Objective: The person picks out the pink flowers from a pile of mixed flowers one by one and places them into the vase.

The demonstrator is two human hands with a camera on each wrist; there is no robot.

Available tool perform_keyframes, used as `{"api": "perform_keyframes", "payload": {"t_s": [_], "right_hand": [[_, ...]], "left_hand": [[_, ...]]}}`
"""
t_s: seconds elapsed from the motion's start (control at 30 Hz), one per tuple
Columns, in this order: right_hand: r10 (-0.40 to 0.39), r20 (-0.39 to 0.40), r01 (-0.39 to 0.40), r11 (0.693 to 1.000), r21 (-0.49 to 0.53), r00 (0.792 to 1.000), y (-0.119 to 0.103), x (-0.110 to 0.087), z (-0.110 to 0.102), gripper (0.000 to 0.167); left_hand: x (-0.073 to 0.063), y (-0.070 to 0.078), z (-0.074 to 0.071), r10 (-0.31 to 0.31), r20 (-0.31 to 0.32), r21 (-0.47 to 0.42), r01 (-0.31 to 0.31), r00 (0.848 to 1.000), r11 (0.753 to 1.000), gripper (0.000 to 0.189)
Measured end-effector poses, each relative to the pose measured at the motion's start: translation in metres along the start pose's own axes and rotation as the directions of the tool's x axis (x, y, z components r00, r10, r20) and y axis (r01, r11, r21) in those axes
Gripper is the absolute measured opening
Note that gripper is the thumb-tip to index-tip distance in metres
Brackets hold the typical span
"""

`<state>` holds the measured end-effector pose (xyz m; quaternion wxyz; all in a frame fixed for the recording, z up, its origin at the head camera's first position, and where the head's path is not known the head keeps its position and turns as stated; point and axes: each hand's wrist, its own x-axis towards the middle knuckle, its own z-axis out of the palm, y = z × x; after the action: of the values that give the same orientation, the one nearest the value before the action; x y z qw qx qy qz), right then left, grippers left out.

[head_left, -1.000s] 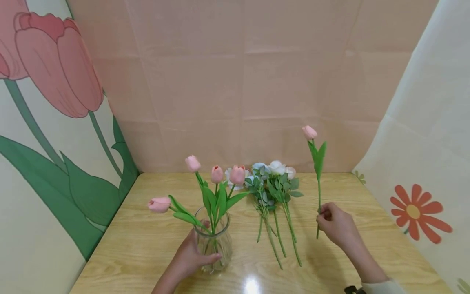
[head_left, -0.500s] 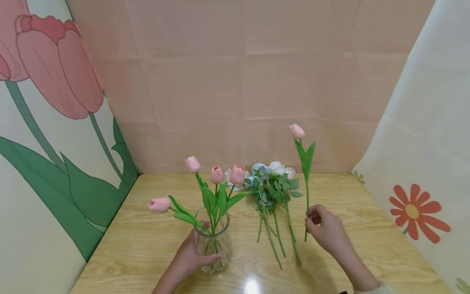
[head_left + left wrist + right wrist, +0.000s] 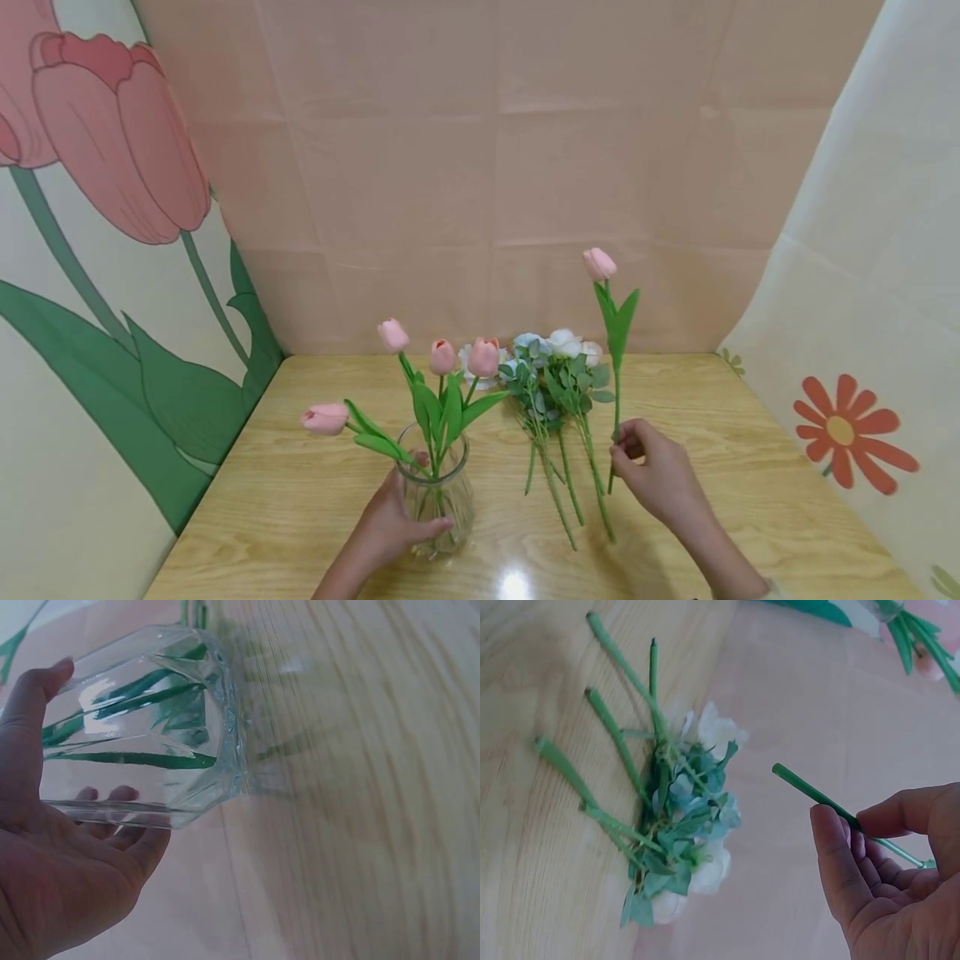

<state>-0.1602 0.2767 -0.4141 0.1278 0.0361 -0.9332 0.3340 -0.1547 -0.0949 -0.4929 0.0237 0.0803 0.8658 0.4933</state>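
Observation:
A clear glass vase (image 3: 454, 508) stands on the table at the left of centre, with several pink tulips (image 3: 442, 357) in it; one leans far out to the left. My left hand (image 3: 393, 521) grips the vase, its thumb and fingers curled around the sides. Green stems (image 3: 135, 760) show through the glass in the left wrist view. My right hand (image 3: 656, 471) pinches another pink tulip (image 3: 600, 265) low on its stem and holds it upright above the table. In the right wrist view the cut stem end (image 3: 795, 781) juts past the fingertips.
Several white and pale blue flowers (image 3: 562, 343) lie in a bunch behind and right of the vase, their stems (image 3: 570, 483) pointing toward me. A pinkish backdrop (image 3: 495, 167) rises behind the wooden table (image 3: 300, 517). Printed cloths hang at both sides.
My right hand has moved left with its tulip, from beyond the loose stems to just beside them. The left hand and vase have stayed in place.

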Motion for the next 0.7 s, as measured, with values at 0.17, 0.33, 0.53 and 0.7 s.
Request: {"api": "perform_keyframes", "payload": {"t_s": [0.17,0.33,0.53,0.7], "right_hand": [[0.002,0.009,-0.003,0.999,0.044,1.0,-0.013,-0.006,0.003,0.011],[0.005,0.019,-0.007,0.997,0.081,1.0,-0.024,-0.01,0.005,0.01],[-0.007,0.012,0.006,0.992,0.128,1.0,-0.031,-0.013,0.01,0.011],[-0.038,-0.009,0.039,0.98,0.197,0.999,-0.039,-0.017,0.013,0.011]], "left_hand": [[0.0,-0.001,0.0,0.01,-0.008,0.006,-0.01,1.0,1.0,0.103],[0.0,-0.001,0.001,0.01,-0.001,-0.003,-0.01,1.0,1.0,0.105],[0.001,-0.001,0.0,0.005,0.004,-0.013,-0.005,1.0,1.0,0.102],[0.001,-0.001,0.0,0.008,0.006,-0.02,-0.008,1.0,1.0,0.1]]}}
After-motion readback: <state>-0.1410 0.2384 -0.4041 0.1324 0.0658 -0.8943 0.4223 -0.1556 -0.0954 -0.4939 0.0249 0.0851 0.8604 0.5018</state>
